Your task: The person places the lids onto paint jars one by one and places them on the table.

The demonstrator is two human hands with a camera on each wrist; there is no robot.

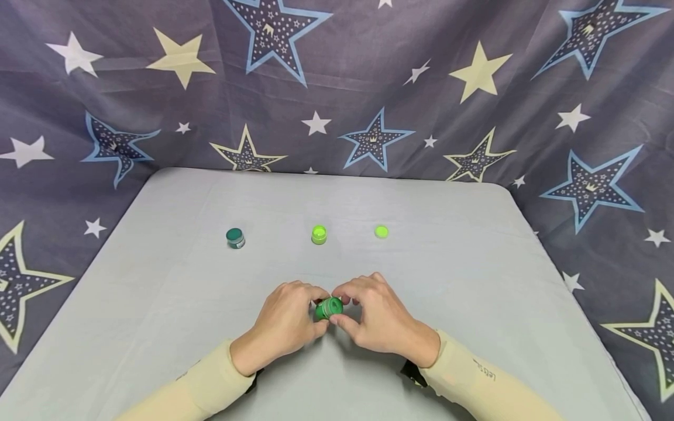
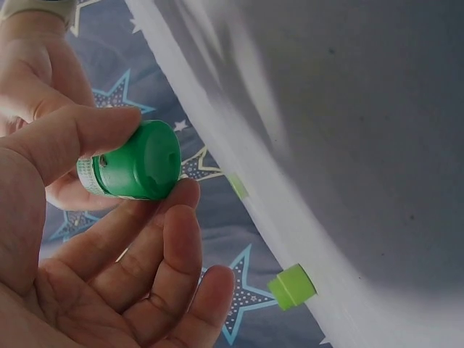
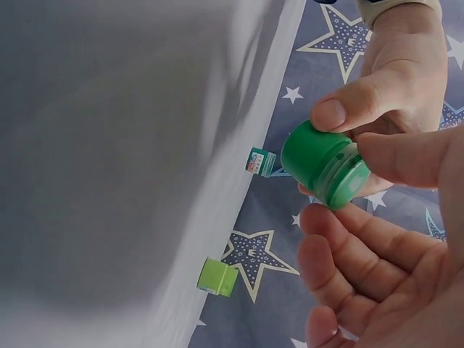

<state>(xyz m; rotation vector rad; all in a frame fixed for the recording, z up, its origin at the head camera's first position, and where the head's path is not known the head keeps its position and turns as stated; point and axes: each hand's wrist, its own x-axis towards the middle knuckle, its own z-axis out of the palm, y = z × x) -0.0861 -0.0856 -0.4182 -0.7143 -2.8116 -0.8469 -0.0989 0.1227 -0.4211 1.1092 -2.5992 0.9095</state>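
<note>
Between both hands a small green paint jar (image 1: 329,308) is tilted on its side just above the table. My left hand (image 1: 286,316) grips the jar's body between thumb and fingers. From the other side, my right hand (image 1: 381,316) pinches the jar's ringed end with thumb and fingertips. In the right wrist view a clear ridged band separates the body of the green jar (image 3: 312,156) from that end; I cannot tell whether a lid covers it. Farther back stands an uncapped lime-green jar (image 1: 319,235), its glossy paint showing, with a lime-green lid (image 1: 381,232) to its right.
A dark teal jar (image 1: 235,238) stands at the back left of the white-covered table (image 1: 447,251). Behind and beside the table hangs a dark curtain (image 1: 342,88) printed with stars. Long cream sleeves (image 1: 210,380) cover both forearms.
</note>
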